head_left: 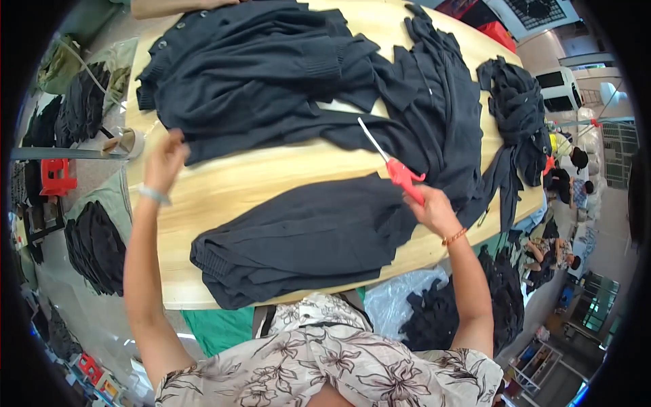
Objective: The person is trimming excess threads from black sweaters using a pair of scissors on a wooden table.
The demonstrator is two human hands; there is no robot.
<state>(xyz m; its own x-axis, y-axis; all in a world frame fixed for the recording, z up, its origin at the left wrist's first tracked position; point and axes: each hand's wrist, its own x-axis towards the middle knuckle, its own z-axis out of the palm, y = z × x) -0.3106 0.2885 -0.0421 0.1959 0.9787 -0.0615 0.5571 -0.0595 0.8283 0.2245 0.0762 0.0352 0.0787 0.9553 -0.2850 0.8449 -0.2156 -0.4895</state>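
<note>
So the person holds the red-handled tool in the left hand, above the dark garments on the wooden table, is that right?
Not quite: the head view shows the red-handled tool in the right hand, not the left. The left hand is empty, reaching to the edge of a dark garment. The rest holds: dark garments lie on the wooden table.

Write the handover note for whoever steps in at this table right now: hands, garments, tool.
Left hand: raised, at the edge of the spread dark cardigan; grip unclear.
Right hand: shut on the red-handled air gun, nozzle pointing toward the cardigan.
Folded dark garment lies nearest on the wooden table; a loose pile of dark garments sits at the right end.
Done: one garment looks folded.
Left: cardigan and pile, apparently.
</note>
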